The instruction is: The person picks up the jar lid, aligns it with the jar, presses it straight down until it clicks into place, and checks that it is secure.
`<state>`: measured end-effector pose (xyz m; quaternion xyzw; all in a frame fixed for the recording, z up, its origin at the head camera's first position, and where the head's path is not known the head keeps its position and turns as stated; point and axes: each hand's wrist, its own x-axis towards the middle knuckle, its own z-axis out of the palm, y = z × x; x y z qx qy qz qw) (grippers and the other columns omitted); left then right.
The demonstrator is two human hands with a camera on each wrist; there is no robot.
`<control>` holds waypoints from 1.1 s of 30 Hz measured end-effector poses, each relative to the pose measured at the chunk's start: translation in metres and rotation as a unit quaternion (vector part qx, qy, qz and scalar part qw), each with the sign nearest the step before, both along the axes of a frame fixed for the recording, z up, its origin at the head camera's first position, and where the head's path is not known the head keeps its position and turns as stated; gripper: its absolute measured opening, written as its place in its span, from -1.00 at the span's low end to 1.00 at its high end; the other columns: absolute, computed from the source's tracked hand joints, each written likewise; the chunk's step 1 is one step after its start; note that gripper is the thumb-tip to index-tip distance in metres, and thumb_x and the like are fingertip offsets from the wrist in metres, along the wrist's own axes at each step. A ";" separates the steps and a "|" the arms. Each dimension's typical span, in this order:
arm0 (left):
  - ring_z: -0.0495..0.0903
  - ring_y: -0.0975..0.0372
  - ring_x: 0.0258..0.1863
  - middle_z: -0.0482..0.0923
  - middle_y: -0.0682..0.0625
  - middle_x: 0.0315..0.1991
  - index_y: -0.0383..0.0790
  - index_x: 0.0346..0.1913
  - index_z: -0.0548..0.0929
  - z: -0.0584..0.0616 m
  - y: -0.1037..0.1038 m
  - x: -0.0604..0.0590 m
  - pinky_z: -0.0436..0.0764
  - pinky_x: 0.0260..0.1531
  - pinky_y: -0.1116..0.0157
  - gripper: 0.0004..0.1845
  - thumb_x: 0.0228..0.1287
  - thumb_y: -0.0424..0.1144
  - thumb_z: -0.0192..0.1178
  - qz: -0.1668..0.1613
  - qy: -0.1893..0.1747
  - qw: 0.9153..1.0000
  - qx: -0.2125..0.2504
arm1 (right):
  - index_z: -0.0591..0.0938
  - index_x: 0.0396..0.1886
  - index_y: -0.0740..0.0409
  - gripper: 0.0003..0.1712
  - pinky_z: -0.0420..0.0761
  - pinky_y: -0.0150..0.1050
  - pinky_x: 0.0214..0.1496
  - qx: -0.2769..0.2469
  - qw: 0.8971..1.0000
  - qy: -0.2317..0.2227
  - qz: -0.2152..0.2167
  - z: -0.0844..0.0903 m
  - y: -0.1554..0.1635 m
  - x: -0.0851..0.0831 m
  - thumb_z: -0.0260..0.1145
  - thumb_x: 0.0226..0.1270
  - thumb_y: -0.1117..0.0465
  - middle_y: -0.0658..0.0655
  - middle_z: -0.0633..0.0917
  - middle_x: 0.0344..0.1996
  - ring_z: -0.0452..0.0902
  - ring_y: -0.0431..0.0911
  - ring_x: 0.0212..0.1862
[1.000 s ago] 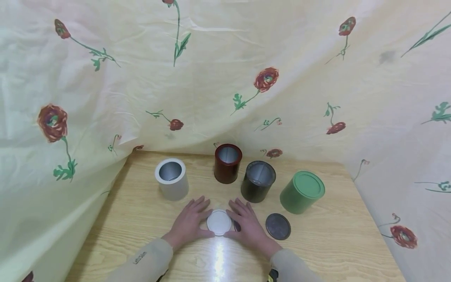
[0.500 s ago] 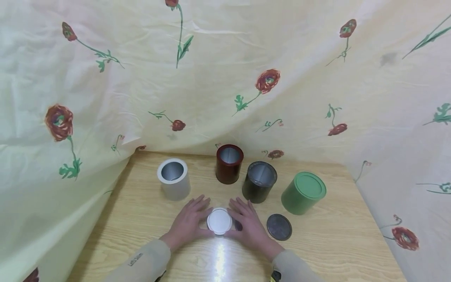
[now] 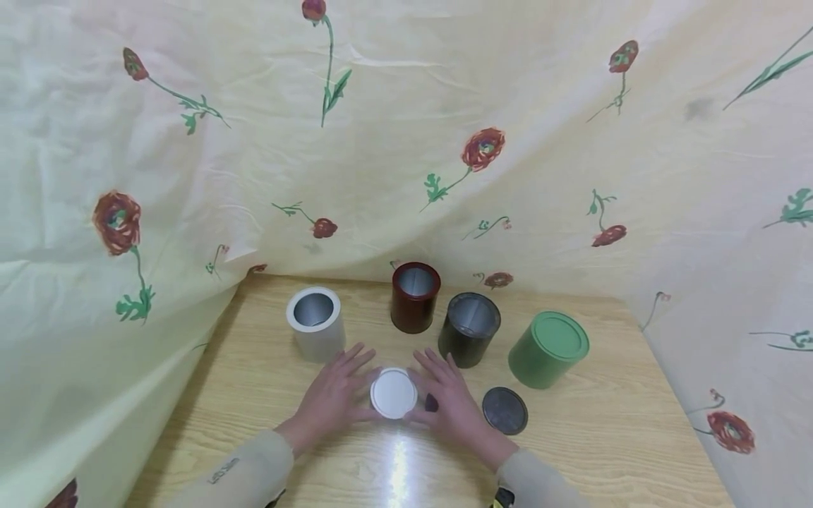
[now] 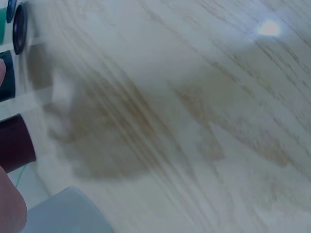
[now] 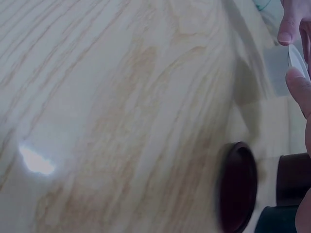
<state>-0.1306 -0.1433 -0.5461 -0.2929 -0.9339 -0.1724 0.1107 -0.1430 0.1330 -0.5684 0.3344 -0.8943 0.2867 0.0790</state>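
A round white metal lid (image 3: 394,392) is held between the left hand (image 3: 332,396) at its 9 o'clock edge and the right hand (image 3: 448,406) at its 3 o'clock edge, near the middle of the light wooden table (image 3: 603,437). The lid is pinched at its rim by the thumbs and forefingers of both hands, while the other fingers are spread forward over the wood. In the right wrist view the lid's thin edge is seen between fingertips (image 5: 297,82), and it cannot be told whether it is lifted off the wood.

A small dark red round lid (image 3: 431,403) is seen lying flat, half hidden under the right hand. At 3 o'clock of that hand a dark grey round lid (image 3: 504,410) is laid flat, just beside it.

Four tins are arranged in an arc at 12 o'clock of the hands: an open silver-grey cylindrical tin (image 3: 315,323) at 11 o'clock, an open dark red tin (image 3: 416,297) at 12, an open black tin (image 3: 468,329) at 1, and a green tin with its lid on (image 3: 549,348) at 2 o'clock. Narrow gaps are left between them.

The table's far and side edges are bordered by a cream flowered cloth (image 3: 406,141). Bare wood is seen at 6 o'clock, toward the near edge.
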 end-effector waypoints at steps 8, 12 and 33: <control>0.36 -0.18 0.55 0.51 -0.18 0.49 -0.13 0.30 0.76 0.015 -0.005 0.003 0.41 0.46 -0.24 -0.14 -0.11 0.20 0.69 -0.005 0.014 0.999 0.035 | 0.71 0.32 0.21 -0.05 0.18 0.52 0.54 -0.007 0.999 0.048 0.002 0.022 -0.002 0.002 0.78 -0.09 -0.09 0.30 0.49 0.52 0.32 0.35 0.55; 0.37 -0.20 0.54 0.51 -0.19 0.49 -0.14 0.28 0.77 0.025 -0.007 0.002 0.40 0.47 -0.24 -0.13 -0.16 0.17 0.73 -0.009 0.025 0.998 0.061 | 0.71 0.32 0.21 -0.06 0.21 0.54 0.51 -0.015 0.998 0.065 0.008 0.033 -0.004 0.001 0.79 -0.10 -0.07 0.31 0.51 0.50 0.34 0.35 0.54; 0.41 -0.21 0.52 0.54 -0.23 0.45 -0.13 0.23 0.81 0.076 -0.026 -0.018 0.39 0.46 -0.30 -0.16 -0.16 0.22 0.73 -0.013 0.070 0.997 0.020 | 0.67 0.41 0.12 -0.07 0.08 0.54 0.57 -0.030 0.997 0.063 0.030 0.078 -0.019 -0.020 0.77 0.02 -0.05 0.23 0.46 0.56 0.23 0.29 0.62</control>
